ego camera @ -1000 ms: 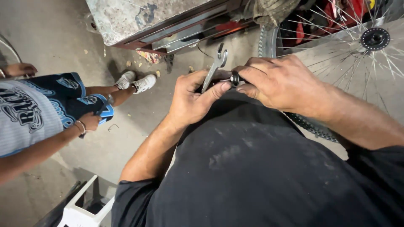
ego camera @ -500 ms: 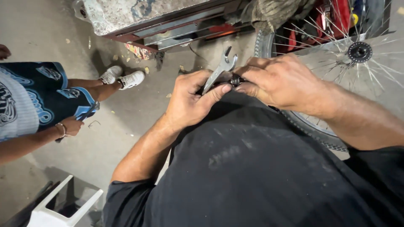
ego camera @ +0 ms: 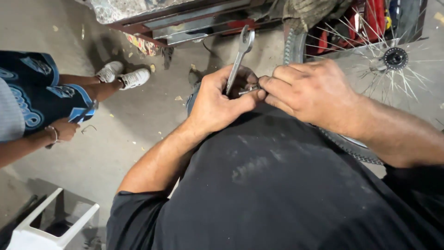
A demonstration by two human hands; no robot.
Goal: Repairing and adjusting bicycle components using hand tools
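Note:
My left hand (ego camera: 217,104) is closed around the shaft of a silver open-ended wrench (ego camera: 240,53), whose jaw points up and away from me. My right hand (ego camera: 310,90) pinches a small metal part (ego camera: 249,89), a bolt or axle piece, right against my left thumb. Both hands meet in front of my chest, above my black shirt (ego camera: 277,185). A spoked bicycle wheel (ego camera: 388,60) with its tyre stands just behind my right hand.
Another person in a patterned blue outfit and white sneakers (ego camera: 122,74) stands at the left on the concrete floor (ego camera: 106,153), one hand (ego camera: 62,129) hanging down. A metal-framed stand (ego camera: 185,21) runs along the top. A white plastic stool (ego camera: 46,229) sits at the bottom left.
The wrench has tilted more upright in my left hand. The view has shifted, so the wheel hub and the other person sit further right and lower.

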